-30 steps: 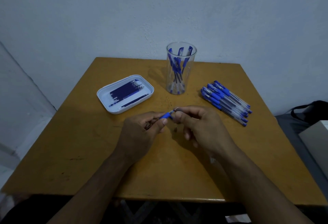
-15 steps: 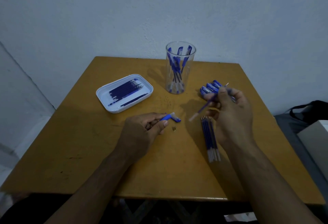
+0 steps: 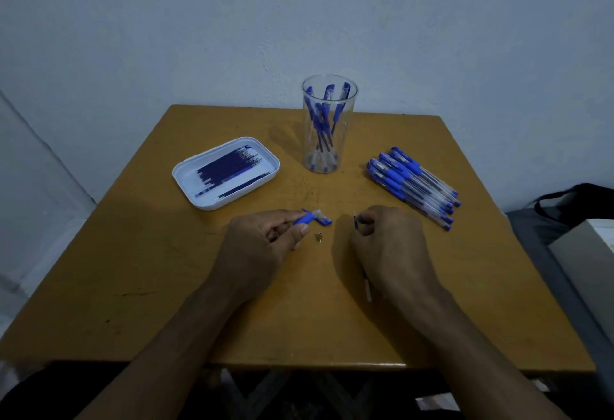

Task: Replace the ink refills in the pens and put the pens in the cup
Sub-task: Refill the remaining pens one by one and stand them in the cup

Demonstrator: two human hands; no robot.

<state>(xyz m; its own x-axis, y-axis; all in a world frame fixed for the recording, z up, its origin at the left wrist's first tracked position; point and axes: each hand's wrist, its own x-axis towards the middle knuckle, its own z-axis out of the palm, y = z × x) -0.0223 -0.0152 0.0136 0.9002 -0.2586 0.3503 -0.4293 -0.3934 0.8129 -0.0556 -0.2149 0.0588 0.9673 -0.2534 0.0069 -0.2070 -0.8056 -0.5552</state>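
Note:
My left hand [image 3: 262,246] grips a pen barrel [image 3: 307,218] by its blue grip section, its open end pointing right. A blue cap [image 3: 325,221] and a small metal tip [image 3: 319,237] lie on the table just beside it. My right hand [image 3: 388,246] is curled over the table with a thin ink refill [image 3: 355,222] pinched in its fingers; only the refill's end shows. White ends of more refills [image 3: 367,290] stick out from under that hand. The clear cup [image 3: 329,167] stands behind, holding several blue pens.
A white tray [image 3: 187,177] with several dark refills [image 3: 229,170] sits at the left back. A pile of blue pens [image 3: 415,183] lies at the right back. The wooden table [image 3: 166,286] ends close to me; a dark bag [image 3: 578,200] lies off its right side.
My right hand pulled the refill out of the barrel, swung right toward the pen pile, then came down and back over the loose refills. My left hand stayed put with the barrel.

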